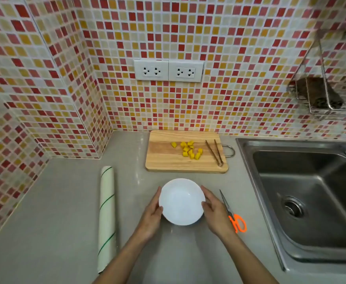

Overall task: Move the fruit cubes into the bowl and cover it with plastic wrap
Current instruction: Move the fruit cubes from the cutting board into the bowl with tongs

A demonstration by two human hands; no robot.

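Left hand [151,214] and right hand [215,214] gripping the empty bowl [182,201], fruit cubes [189,150] on the cutting board [163,158], guessing tongs [214,152] next.

Grey desk [65,201] bearing a pale wooden cutting board [161,160], a round white bowl [182,201] before it, a green-striped white plastic-wrap roll [106,218] left, orange-handled scissors [232,215] right.
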